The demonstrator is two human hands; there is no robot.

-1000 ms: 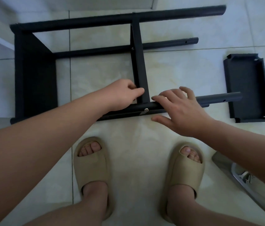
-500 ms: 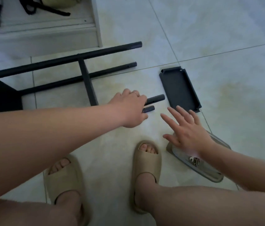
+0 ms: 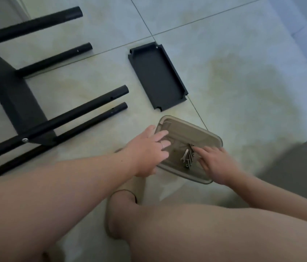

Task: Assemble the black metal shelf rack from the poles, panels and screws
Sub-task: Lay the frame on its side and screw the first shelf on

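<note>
Underfoot, pale tiled floor point(image 3: 243, 63) bears rack point(image 3: 16, 95).

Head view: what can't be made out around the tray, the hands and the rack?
Screws in the tray, head view: a small blurred heap, partly under the right hand; no count possible.
Tray's near-left corner: under the left hand.
Rack frame, head view: cut off by the left edge; its far end is unseen.
Grey shape at the right edge: blurred and cut off; unidentifiable.
</note>
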